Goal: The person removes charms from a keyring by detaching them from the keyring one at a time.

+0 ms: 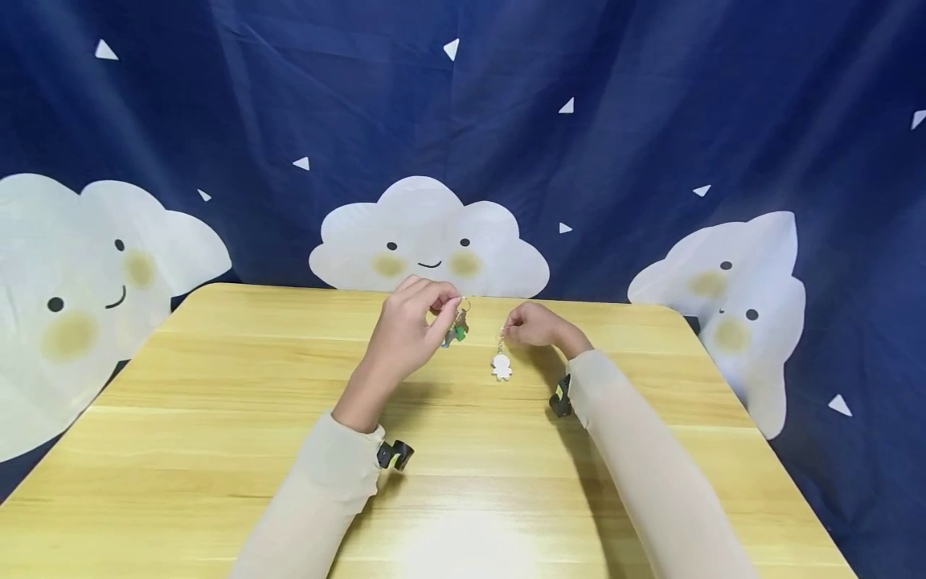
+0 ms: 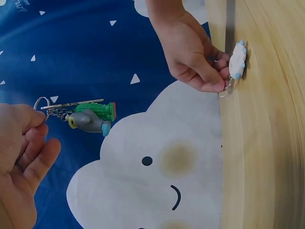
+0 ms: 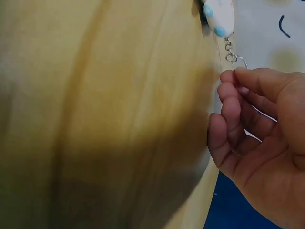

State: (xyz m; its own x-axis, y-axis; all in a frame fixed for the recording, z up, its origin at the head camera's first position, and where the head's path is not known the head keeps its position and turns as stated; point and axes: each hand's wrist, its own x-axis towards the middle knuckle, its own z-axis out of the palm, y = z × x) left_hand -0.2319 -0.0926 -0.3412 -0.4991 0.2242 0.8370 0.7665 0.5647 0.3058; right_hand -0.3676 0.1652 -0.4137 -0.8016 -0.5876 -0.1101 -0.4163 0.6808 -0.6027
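My left hand [image 1: 423,310] [image 2: 24,157] is raised over the far middle of the wooden table [image 1: 217,418] and pinches the metal ring of a keychain. From that ring hang a green and a grey charm [image 1: 456,331] [image 2: 93,118], clear of the tabletop. A little to the right, my right hand [image 1: 531,326] [image 3: 257,138] [image 2: 195,52] pinches the ring of a second keychain. Its white, blue-spotted charm [image 1: 501,367] [image 2: 237,59] [image 3: 219,16] dangles on a short chain and touches the table.
A dark blue cloth with smiling white clouds [image 1: 430,237] hangs right behind the table's far edge. Both forearms wear pale sleeves [image 1: 651,466], each with a small black camera clip [image 1: 394,455] at the wrist.
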